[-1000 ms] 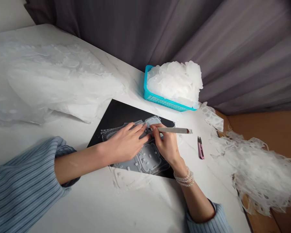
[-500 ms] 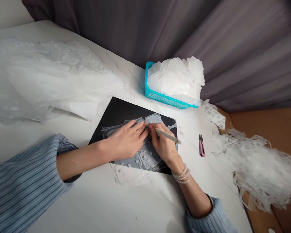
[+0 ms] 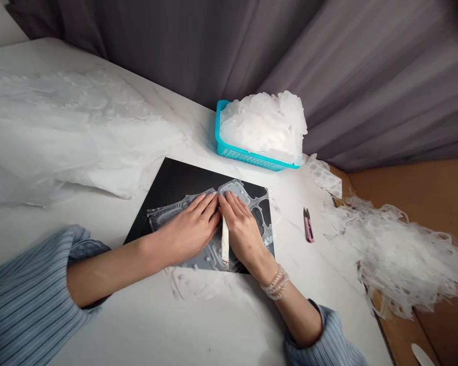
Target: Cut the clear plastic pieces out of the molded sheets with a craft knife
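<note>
A clear moulded plastic sheet (image 3: 231, 189) with cut-out shapes and thin webbing lies on a black board (image 3: 168, 178). My left hand (image 3: 191, 226) rests on the sheet's left part, fingers stretched forward and close together. Against its fingertips, near the sheet's upper middle, are those of my right hand (image 3: 244, 231), palm down. A slim white stick-like tool (image 3: 225, 241) runs from under my right fingers towards me; its working tip is hidden. The right hand appears to keep hold of it, though the grip is covered.
A turquoise basket (image 3: 257, 159) behind the board is heaped with translucent pieces. Pink thread snips (image 3: 309, 226) lie to the right. Beyond them a tangle of plastic offcuts (image 3: 400, 249) spills over a cardboard box (image 3: 389, 185). Stacked clear sheets (image 3: 68, 132) cover the left side.
My right hand has turned palm down and its fingers have straightened. The tool has swung from pointing right to pointing towards me. Both hands' fingertips now meet; the view has shifted slightly.
</note>
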`<state>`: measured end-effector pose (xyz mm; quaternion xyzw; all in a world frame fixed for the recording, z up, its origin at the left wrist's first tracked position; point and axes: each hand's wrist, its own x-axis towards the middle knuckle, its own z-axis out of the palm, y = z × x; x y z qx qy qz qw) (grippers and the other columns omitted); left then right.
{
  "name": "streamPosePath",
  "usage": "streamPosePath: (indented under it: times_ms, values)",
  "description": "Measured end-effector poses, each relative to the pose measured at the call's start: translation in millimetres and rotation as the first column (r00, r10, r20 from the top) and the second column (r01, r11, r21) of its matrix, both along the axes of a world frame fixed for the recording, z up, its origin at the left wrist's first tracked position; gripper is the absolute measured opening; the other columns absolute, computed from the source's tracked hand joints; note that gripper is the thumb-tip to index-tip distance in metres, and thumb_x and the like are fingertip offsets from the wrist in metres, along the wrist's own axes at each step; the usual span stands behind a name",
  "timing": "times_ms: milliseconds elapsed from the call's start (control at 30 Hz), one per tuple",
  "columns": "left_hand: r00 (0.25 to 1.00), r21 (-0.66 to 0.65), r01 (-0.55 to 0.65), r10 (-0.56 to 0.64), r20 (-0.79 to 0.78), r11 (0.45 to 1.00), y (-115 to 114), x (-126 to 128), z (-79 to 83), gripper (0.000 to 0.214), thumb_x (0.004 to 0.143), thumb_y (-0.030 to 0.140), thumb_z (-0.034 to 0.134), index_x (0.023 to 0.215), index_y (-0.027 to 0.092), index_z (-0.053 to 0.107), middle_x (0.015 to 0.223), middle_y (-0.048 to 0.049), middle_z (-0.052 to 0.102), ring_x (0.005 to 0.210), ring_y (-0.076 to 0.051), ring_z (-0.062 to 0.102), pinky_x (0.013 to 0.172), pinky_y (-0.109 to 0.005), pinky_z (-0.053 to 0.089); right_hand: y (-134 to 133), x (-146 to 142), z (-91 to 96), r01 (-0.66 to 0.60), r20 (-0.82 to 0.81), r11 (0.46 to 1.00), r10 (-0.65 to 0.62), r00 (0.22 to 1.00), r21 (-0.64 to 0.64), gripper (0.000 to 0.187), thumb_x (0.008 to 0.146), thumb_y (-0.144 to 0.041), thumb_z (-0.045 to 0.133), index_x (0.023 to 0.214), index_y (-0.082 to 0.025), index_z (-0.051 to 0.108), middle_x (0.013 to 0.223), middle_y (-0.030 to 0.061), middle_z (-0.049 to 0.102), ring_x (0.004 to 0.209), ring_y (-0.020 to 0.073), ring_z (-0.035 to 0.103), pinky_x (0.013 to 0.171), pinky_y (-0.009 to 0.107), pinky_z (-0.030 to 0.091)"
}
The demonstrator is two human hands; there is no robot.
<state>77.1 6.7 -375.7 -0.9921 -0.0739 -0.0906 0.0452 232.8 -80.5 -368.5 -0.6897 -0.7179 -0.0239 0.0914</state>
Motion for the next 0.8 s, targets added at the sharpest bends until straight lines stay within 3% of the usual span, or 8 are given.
streamPosePath:
  times_ms: [167,267,300,367,433,567,667,800]
  values:
    - [1.0,0.014,-0.014,0.014,-0.025,1.0,0,1,-1.3,0.052,0.095,0.018,0.04,0.142,-0.003,0.046,0.144,-0.029,0.049,0.138,-0.039,0.044,0.116,-0.05,0.034,6,-8,1.4,0.005,-0.031,1.0,-0.004,1.0,0.014,0.043,0.093,-0.003,0.039,0.132,-0.002,0.057,0.136,0.0264,0.058,0.13,0.0327,0.055,0.111,0.049,0.045]
    - [0.999,0.016,-0.036,0.037,-0.025,0.999,0,2,-4.3,0.051,0.097,0.018,0.036,0.143,-0.002,0.046,0.147,-0.0285,0.046,0.139,-0.039,0.042,0.115,-0.051,0.035,8,2,5.7,0.051,-0.27,0.998,-0.037,0.962,0.047,0.038,0.095,-0.008,0.04,0.127,-0.008,0.061,0.127,0.021,0.066,0.118,0.0281,0.065,0.105,0.044,0.051]
    - [0.999,0.011,-0.041,0.041,-0.021,0.999,0,2,-5.4,0.05,0.098,0.018,0.034,0.143,-0.001,0.046,0.148,-0.0279,0.045,0.14,-0.038,0.04,0.115,-0.051,0.035,5,15,9.7,0.114,-0.389,0.992,-0.084,0.917,0.056,0.035,0.096,-0.012,0.042,0.124,-0.011,0.063,0.121,0.0181,0.07,0.11,0.0264,0.069,0.1,0.043,0.054]
    - [0.999,-0.01,-0.041,0.041,-0.016,0.999,0,1,-6.9,0.05,0.098,0.017,0.031,0.144,0.001,0.046,0.15,-0.0262,0.043,0.142,-0.038,0.038,0.115,-0.052,0.034,-9,56,22.3,0.33,-0.639,0.942,-0.221,0.736,0.055,0.028,0.098,-0.026,0.048,0.114,-0.017,0.068,0.106,0.0122,0.075,0.093,0.0237,0.074,0.089,0.042,0.059]
    - [1.0,-0.038,-0.026,0.025,-0.014,0.999,0,1,-7.6,0.051,0.096,0.014,0.032,0.144,0.002,0.045,0.152,-0.025,0.041,0.143,-0.038,0.035,0.115,-0.053,0.033,-34,113,38.7,0.572,-0.849,0.82,-0.28,0.447,0.031,0.023,0.092,-0.036,0.058,0.106,-0.021,0.071,0.101,0.0087,0.076,0.089,0.0235,0.075,0.088,0.045,0.06]
    - [1.0,-0.057,-0.009,0.008,-0.013,0.998,-1,1,-8.8,0.055,0.092,0.01,0.037,0.146,0.001,0.042,0.151,-0.0266,0.041,0.143,-0.039,0.034,0.115,-0.054,0.033,-87,204,58.4,0.632,-0.893,0.773,-0.322,0.315,-0.056,0.015,0.088,-0.037,0.063,0.08,-0.027,0.071,0.079,0.0079,0.075,0.074,0.0246,0.076,0.083,0.048,0.062]
    - [1.0,-0.064,-0.005,0.004,-0.008,0.998,0,1,-9.9,0.056,0.092,0.011,0.039,0.147,0.002,0.041,0.152,-0.0267,0.04,0.143,-0.039,0.035,0.115,-0.054,0.033,-98,211,54.0,0.643,-0.948,0.753,-0.29,0.134,-0.14,0.011,0.086,-0.036,0.066,0.083,-0.028,0.072,0.079,0.0068,0.076,0.082,0.0245,0.076,0.082,0.043,0.064]
    - [0.997,-0.229,-0.01,0.028,0.078,0.973,0,2,0.1,0.047,0.094,0.014,0.039,0.139,0.004,0.051,0.148,-0.0241,0.047,0.141,-0.037,0.039,0.114,-0.052,0.035,-73,160,57.9,0.552,-0.965,0.809,-0.259,0.029,-0.2,0.017,0.086,-0.037,0.068,0.095,-0.023,0.071,0.084,0.006,0.077,0.091,0.0234,0.076,0.078,0.035,0.066]
